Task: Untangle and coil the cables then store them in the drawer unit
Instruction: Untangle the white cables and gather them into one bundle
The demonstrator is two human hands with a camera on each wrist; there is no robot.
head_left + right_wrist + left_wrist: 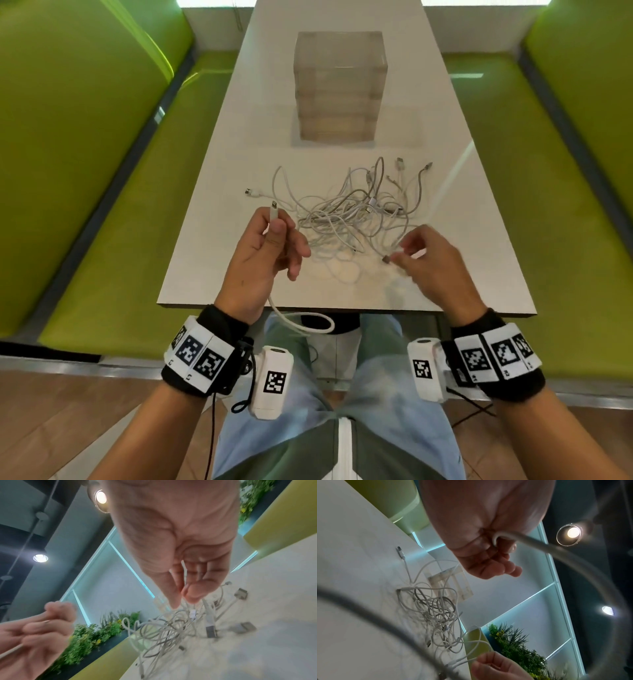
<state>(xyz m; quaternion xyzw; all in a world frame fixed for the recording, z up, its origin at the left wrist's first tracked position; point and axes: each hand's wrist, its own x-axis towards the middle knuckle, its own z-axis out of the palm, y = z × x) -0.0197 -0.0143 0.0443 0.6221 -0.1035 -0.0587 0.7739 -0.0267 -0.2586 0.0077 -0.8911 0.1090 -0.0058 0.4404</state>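
At lower left of centre, the left hand [265,253] pinches a white cable [274,214], plug up, its slack looping below the table [212,212] edge. Mid-frame lies the cable tangle [352,212]; the clear drawer unit [339,85] stands above. At right, the right hand [428,260] pinches another plug [386,259].

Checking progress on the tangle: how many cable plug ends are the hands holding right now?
2. The left hand grips a white plug pointing up; the right hand pinches a grey-tipped plug beside the tangled white cables. More ends may be buried there.
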